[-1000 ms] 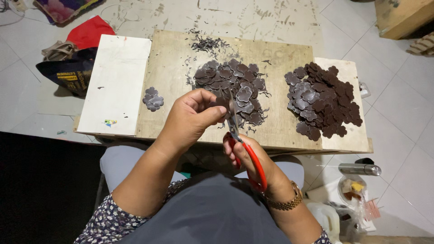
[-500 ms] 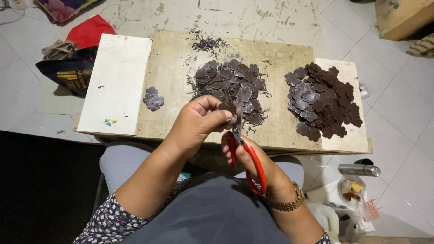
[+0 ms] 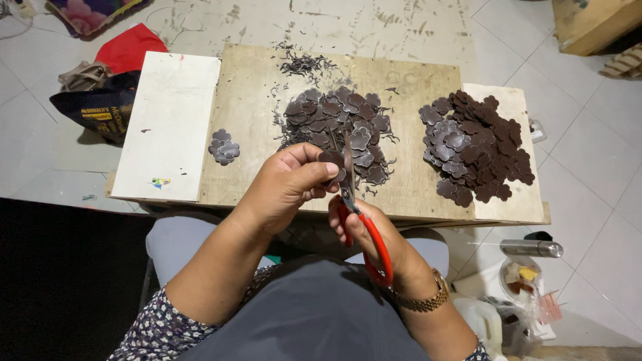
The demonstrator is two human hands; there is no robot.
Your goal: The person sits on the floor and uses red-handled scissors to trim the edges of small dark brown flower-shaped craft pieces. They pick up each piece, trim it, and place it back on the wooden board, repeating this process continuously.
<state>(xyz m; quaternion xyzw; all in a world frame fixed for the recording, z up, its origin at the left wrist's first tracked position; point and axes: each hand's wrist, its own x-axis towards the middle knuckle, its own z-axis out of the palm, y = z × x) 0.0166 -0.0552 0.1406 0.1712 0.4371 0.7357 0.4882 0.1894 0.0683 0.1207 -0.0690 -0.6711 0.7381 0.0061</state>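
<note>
One dark brown flower-shaped piece (image 3: 332, 160), at the frame's centre, is pinched in the left hand (image 3: 287, 187) fingers while the right hand (image 3: 374, 234), fingers clamped on red-handled scissors (image 3: 361, 220), cuts it above the worktop (image 3: 254, 134), where three brown piles lie: small left (image 3: 223, 146), middle (image 3: 341, 127), right (image 3: 476, 147).

The scene is evenly, brightly lit from above; deep shadow is seen at eight o'clock; edges are slightly bowed.
</note>
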